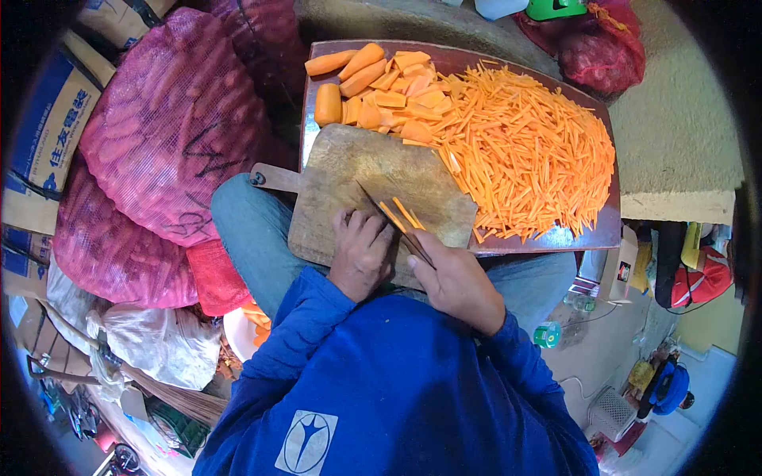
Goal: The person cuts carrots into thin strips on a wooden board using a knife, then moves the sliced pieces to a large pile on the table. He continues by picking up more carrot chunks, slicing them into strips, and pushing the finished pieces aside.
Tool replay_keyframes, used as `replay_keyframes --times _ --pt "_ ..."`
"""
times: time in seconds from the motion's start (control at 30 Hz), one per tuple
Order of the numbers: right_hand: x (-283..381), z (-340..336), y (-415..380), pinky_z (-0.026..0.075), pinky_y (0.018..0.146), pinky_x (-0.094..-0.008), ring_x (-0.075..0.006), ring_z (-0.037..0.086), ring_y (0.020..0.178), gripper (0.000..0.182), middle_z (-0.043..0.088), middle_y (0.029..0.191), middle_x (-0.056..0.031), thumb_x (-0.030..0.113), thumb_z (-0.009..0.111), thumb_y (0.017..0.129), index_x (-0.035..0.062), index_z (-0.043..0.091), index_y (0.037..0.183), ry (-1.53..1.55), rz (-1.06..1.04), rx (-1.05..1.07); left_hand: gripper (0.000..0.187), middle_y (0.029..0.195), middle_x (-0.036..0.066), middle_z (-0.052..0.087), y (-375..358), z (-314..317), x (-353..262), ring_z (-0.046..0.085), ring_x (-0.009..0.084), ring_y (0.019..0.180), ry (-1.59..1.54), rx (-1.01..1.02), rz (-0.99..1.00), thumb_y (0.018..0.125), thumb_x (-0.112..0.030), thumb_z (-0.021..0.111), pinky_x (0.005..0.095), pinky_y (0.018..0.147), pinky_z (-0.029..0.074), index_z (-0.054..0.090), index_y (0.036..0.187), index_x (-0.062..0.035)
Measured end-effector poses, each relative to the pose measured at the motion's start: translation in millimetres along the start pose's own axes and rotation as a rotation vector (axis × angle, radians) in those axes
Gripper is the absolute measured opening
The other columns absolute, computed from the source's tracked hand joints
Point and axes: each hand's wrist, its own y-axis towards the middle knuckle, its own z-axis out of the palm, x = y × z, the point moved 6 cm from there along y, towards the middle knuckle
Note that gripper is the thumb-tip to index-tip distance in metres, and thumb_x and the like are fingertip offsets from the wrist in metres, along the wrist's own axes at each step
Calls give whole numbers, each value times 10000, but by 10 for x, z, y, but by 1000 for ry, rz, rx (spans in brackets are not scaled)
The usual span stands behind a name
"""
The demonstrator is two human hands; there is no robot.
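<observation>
My right hand is closed around the handle of a knife, whose dark blade slants up and left across the wooden cutting board. My left hand rests on the board just left of the blade, fingers curled; whatever lies under them is hidden. Two or so cut carrot sticks lie along the right side of the blade. Beyond the board, a large heap of carrot sticks spreads over a dark red table. Peeled carrots and carrot chunks sit at its far left.
Pink mesh sacks are stacked at left, beside cardboard boxes. A white basin with orange pieces stands by my left side. Another mesh bag lies far right. Lower right, another person appears.
</observation>
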Motion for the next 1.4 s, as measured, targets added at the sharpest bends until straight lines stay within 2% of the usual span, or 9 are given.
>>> replay_keyframes --times 0.07,0.17,0.37,0.57,0.8,0.97,1.17,1.3,1.4 --pt "37 -95 -74 572 727 -603 -523 732 898 411 735 956 -325 199 647 1064 3 546 1411 102 60 53 431 1099 141 644 -17 -5 11 618 353 1130 3 -13 -11 698 -90 780 592 1063 402 724 1115 2" --pt "-30 -77 -294 571 748 -604 -537 722 901 409 729 952 -333 186 644 1062 -10 541 1406 35 59 42 428 1098 140 645 -39 24 35 619 354 1142 3 33 -31 714 -93 785 605 1084 404 726 1126 4" --pt "-34 0 -34 578 753 -598 -533 727 905 406 736 985 -318 184 650 1058 7 547 1408 89 35 52 407 1075 129 639 2 -17 -8 619 353 1124 -16 22 -16 731 -85 777 614 1090 405 736 1129 -8" --pt "3 -52 -262 569 759 -609 -543 718 924 381 734 996 -322 195 643 1063 14 552 1386 56 32 10 402 1060 120 633 -8 -36 6 618 348 1092 15 -9 -34 723 -83 788 610 1086 400 737 1117 -19" --pt "-35 13 -27 566 781 -609 -537 719 931 407 735 1005 -319 214 642 1070 11 552 1410 43 60 46 399 1066 126 640 -5 9 34 613 352 1080 -21 -19 -21 715 -57 794 597 1077 401 733 1107 -20" --pt "-107 -76 -209 570 791 -605 -546 713 936 399 729 1013 -327 220 642 1071 1 581 1398 252 149 31 412 1061 131 641 -38 -12 40 608 355 1082 -59 -21 -50 697 -51 785 585 1062 409 731 1103 -14" --pt "-35 6 -165 571 770 -607 -550 712 925 366 733 1006 -319 231 641 1070 19 584 1363 66 92 11 410 1050 137 635 -41 -1 38 607 367 1077 -11 1 -42 689 -57 773 592 1074 408 732 1094 -6" --pt "-38 33 -49 565 763 -612 -553 709 913 350 736 1001 -312 232 641 1068 25 585 1344 40 79 35 403 1070 142 649 -21 -10 28 609 375 1087 -16 -24 -27 689 -62 774 600 1082 407 734 1087 -9" --pt "16 -20 -19 564 760 -603 -547 710 903 370 733 974 -310 228 650 1063 19 588 1362 72 -15 -37 355 1066 138 666 -9 -36 46 624 371 1059 -45 -47 -34 716 -48 793 590 1062 420 738 1065 -15"
